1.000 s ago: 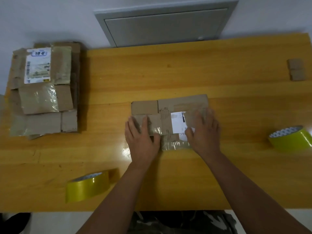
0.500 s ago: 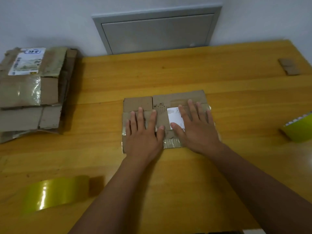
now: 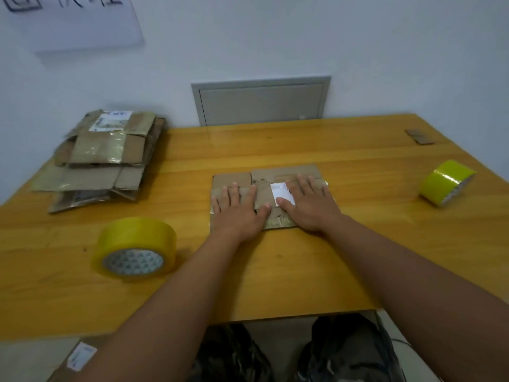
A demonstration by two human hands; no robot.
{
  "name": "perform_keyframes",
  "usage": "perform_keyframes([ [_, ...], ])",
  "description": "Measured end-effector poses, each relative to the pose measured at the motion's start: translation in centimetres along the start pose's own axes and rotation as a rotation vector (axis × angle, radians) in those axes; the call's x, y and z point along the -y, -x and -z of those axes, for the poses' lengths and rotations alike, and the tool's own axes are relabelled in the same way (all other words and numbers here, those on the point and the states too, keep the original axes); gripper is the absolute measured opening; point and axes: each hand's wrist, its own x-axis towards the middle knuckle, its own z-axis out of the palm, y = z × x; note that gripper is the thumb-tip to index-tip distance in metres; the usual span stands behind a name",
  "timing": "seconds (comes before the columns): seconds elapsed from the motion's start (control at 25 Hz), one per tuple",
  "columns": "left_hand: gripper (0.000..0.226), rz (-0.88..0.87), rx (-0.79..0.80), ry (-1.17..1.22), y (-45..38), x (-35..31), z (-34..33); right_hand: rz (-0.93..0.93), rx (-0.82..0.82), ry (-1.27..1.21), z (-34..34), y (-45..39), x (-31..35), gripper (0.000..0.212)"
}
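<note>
Cardboard: flattened cardboard box (image 3: 286, 172) lies flat at the middle of the wooden counter (image 3: 275, 271), with a white label (image 3: 279, 190) and shiny clear tape on top.
Left hand: left hand (image 3: 238, 209) presses palm down on the box's left half, fingers straight and spread.
Right hand: right hand (image 3: 311, 204) presses palm down on the right half, fingers straight, thumb on the label.
Near left: yellow tape roll (image 3: 135, 248) lies on its side.
Far right: second yellow tape roll (image 3: 444, 181), well apart from the box.
Far left: stack of flattened boxes (image 3: 104, 158).
Wall: grey panel (image 3: 260, 100) behind the counter.
</note>
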Motion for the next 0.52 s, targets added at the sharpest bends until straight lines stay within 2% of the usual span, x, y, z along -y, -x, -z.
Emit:
perform_keyframes([
  [0.24, 0.074, 0.069, -0.028, 0.031, -0.2, -0.2, 0.3, -0.002, -0.071, -0.059, 0.0, -0.2, 0.0, 0.072],
  [0.4, 0.097, 0.233, -0.094, 0.190, -0.6, 0.2, 0.7, -0.263, -0.167, -0.165, 1.4, -0.2, -0.4, 0.088],
  [0.52, 0.111, 0.282, -0.155, 0.237, -0.4, 0.3, 0.6, -0.350, -0.130, -0.136, 1.6, 0.1, -0.5, 0.089],
])
